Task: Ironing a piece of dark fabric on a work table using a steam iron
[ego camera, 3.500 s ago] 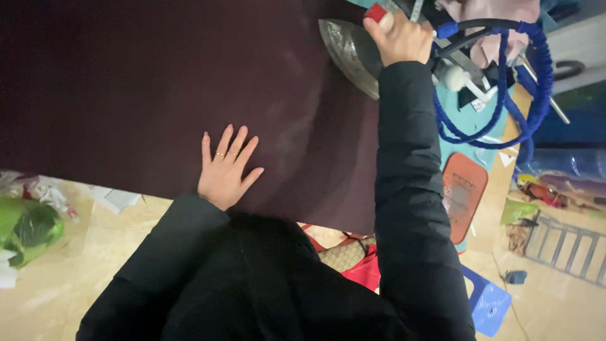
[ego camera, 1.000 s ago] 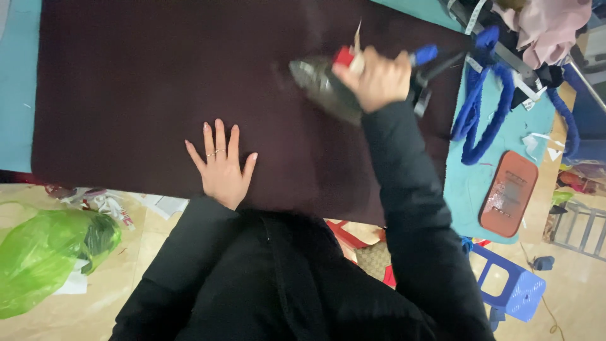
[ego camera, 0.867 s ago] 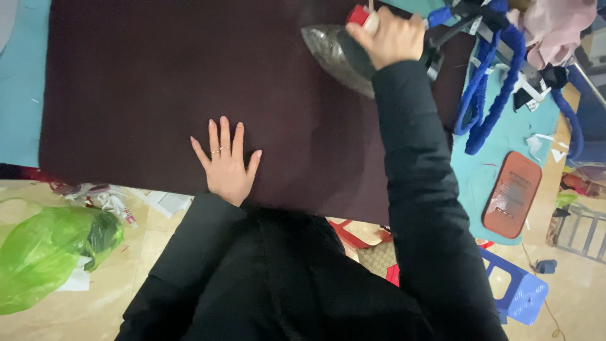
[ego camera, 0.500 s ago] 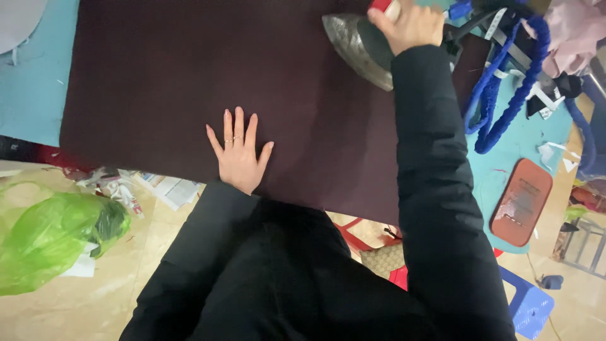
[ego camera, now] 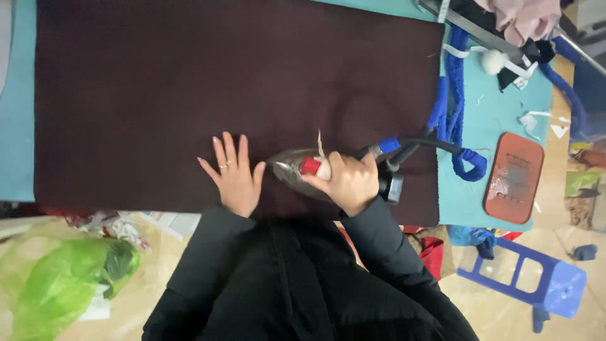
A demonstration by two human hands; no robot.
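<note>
- Whereas half a second ago the iron (ego camera: 302, 172) sat at the dark cloth's (ego camera: 189, 82) far right corner, the right hand (ego camera: 346, 183) now clasps it near the cloth's near edge.
- Left hand (ego camera: 233, 177) lies flat, fingers spread, just beside the iron's tip.
- Broad bare cloth extends beyond both.

Orange iron rest (ego camera: 513, 177), blue plastic stool (ego camera: 529, 278), green bag (ego camera: 63, 284), pink cloth (ego camera: 527, 17)
</note>
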